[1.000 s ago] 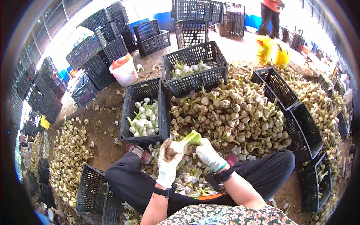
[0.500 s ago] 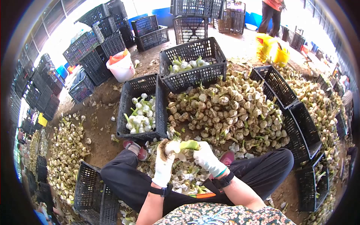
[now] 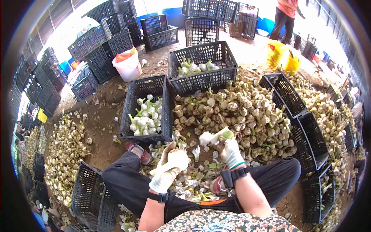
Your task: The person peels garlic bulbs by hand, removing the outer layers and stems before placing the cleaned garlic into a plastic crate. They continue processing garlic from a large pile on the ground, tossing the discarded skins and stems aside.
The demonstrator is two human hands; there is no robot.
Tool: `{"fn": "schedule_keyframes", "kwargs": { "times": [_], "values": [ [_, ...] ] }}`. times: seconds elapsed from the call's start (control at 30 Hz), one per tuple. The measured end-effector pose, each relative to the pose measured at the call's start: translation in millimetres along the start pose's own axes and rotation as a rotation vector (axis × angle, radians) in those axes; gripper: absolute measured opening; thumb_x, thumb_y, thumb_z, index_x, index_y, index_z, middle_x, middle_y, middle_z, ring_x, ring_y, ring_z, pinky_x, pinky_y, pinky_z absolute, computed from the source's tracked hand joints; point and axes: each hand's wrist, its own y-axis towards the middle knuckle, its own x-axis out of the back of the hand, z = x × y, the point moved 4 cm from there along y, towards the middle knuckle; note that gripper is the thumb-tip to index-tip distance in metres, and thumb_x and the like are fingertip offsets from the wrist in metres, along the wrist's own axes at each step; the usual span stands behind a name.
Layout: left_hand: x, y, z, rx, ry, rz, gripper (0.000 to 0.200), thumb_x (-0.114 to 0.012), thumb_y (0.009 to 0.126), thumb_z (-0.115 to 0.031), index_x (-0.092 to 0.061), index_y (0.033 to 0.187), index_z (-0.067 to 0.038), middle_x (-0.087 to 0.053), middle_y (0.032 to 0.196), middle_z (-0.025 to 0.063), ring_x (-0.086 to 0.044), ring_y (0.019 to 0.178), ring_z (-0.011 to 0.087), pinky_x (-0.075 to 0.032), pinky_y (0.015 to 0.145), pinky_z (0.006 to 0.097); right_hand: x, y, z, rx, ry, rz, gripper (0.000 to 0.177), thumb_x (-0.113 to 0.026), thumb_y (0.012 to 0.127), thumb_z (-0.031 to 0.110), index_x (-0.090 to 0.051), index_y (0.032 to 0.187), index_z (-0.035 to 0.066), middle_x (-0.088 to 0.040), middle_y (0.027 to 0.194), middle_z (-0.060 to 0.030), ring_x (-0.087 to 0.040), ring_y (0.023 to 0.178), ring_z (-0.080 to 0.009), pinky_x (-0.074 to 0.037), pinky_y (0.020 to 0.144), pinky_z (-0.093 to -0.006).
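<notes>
My left hand (image 3: 165, 176), in a white glove stained brown at the fingers, is closed around a pale garlic bulb (image 3: 178, 158). The bulb's whitish stem points down and left across the palm. To the right and apart from it, my gloved right hand (image 3: 232, 152) grips a pale, green-ended piece of garlic peel (image 3: 218, 136), slightly blurred. Loose garlic skins (image 3: 197, 178) lie on the ground between my legs, below both hands. Ahead, a black crate (image 3: 168, 116) holds clean white garlic bulbs (image 3: 147, 116).
A heap of dirty garlic (image 3: 232, 112) lies ahead on the right. Behind it stands another black crate (image 3: 203, 83) with some white bulbs. More crates (image 3: 91, 193) flank my knees. A white bucket (image 3: 128, 67) and yellow bags (image 3: 284, 58) stand farther back, near a standing person (image 3: 284, 21).
My hands have moved apart. My left hand keeps the bulb, now turned stem toward the palm, while my right hand has come away to the right with the peel. The head view has shifted slightly.
</notes>
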Motion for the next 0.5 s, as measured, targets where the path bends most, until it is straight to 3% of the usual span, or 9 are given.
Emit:
{"fn": "schedule_keyframes", "kwargs": {
  "times": [0.03, 0.07, 0.1, 0.13, 0.17, 0.2, 0.27, 0.3, 0.5],
  "values": [
    [4, -1, -3, 0.002, 0.132, -0.061, 0.077, -0.067, 0.08, 0.005, -0.032, 0.147, -0.009, -0.053, 0.128, 0.013, -0.057, 0.115, 0.0259, -0.054, 0.087, 0.0349, 4, 2, 11, -0.028, -0.672, -0.017, 0.026, -0.06, 0.09, 0.008, -0.056, 0.114, -0.002, -0.065, 0.104, -0.0186, -0.067, 0.088, -0.0332, -0.057, 0.083, -0.0426],
    [7, 0, -6, 0.002, 0.263, -0.123, 0.079, -0.069, 0.08, 0.003, -0.031, 0.148, -0.008, -0.051, 0.131, 0.0125, -0.054, 0.119, 0.0239, -0.05, 0.095, 0.0344, -37, -29, 31, 0.011, -1.317, 0.293, 0.048, -0.069, 0.084, 0.019, -0.055, 0.124, -0.004, -0.062, 0.118, -0.0225, -0.066, 0.099, -0.0332, -0.053, 0.091, -0.0386],
    [8, 0, -6, 0.002, 0.259, -0.126, 0.079, -0.069, 0.08, 0.003, -0.031, 0.148, -0.008, -0.051, 0.131, 0.0125, -0.054, 0.119, 0.0239, -0.05, 0.095, 0.0344, -49, -40, 27, 0.31, -1.523, 0.283, 0.055, -0.072, 0.08, 0.02, -0.055, 0.127, -0.002, -0.06, 0.123, -0.0225, -0.065, 0.103, -0.0323, -0.052, 0.092, -0.0372],
    [7, 0, -8, -0.076, 0.564, -0.101, 0.08, -0.072, 0.079, 0.0, -0.031, 0.147, -0.007, -0.048, 0.133, 0.0124, -0.05, 0.122, 0.0221, -0.046, 0.099, 0.0337, -61, -54, 19, 0.623, -1.712, 0.263, 0.061, -0.074, 0.077, 0.022, -0.056, 0.131, 0.0, -0.057, 0.129, -0.0224, -0.064, 0.107, -0.0314, -0.05, 0.093, -0.0357],
    [5, 2, -9, -0.16, 0.865, -0.067, 0.082, -0.075, 0.078, -0.003, -0.031, 0.147, -0.005, -0.046, 0.136, 0.0123, -0.047, 0.124, 0.0204, -0.041, 0.104, 0.0329, -84, -73, 23, 0.621, -1.552, 0.389, 0.058, -0.074, 0.075, 0.019, -0.059, 0.129, 0.006, -0.058, 0.13, -0.0184, -0.063, 0.107, -0.0302, -0.05, 0.091, -0.0351],
    [11, 5, -5, -0.245, 1.123, -0.033, 0.088, -0.081, 0.072, -0.008, -0.032, 0.144, -0.002, -0.045, 0.135, 0.0128, -0.048, 0.122, 0.0225, -0.039, 0.106, 0.0343, -101, -88, 25, 0.401, -1.285, 0.538, 0.049, -0.074, 0.074, 0.017, -0.064, 0.122, 0.006, -0.061, 0.125, -0.0163, -0.064, 0.106, -0.0288, -0.051, 0.09, -0.0353],
    [15, 9, 3, -0.168, 1.036, -0.071, 0.089, -0.081, 0.068, -0.008, -0.032, 0.143, -0.001, -0.046, 0.134, 0.0131, -0.048, 0.123, 0.0237, -0.038, 0.106, 0.0351, -137, -115, 29, 0.586, -1.409, 0.741, 0.033, -0.07, 0.075, 0.013, -0.07, 0.106, 0.004, -0.068, 0.096, -0.0172, -0.067, 0.094, -0.0316, -0.053, 0.083, -0.0374],
    [20, 9, 8, -0.215, 1.144, -0.015, 0.09, -0.081, 0.066, -0.008, -0.034, 0.141, 0.0, -0.046, 0.133, 0.0133, -0.047, 0.123, 0.0245, -0.037, 0.107, 0.036, -146, -122, 26, 0.673, -1.523, 0.79, 0.029, -0.064, 0.074, 0.01, -0.071, 0.101, 0.004, -0.068, 0.091, -0.0173, -0.065, 0.089, -0.0357, -0.054, 0.079, -0.0406],
    [6, 7, 11, -0.005, 0.979, -0.062, 0.08, -0.078, 0.066, -0.003, -0.039, 0.135, -0.001, -0.052, 0.123, 0.0129, -0.053, 0.113, 0.0207, -0.043, 0.101, 0.0346, -148, -114, 16, 0.458, -1.83, 0.836, 0.025, -0.06, 0.069, 0.01, -0.07, 0.091, 0.002, -0.066, 0.085, -0.0206, -0.065, 0.082, -0.0401, -0.052, 0.074, -0.0456]
  ]
}}
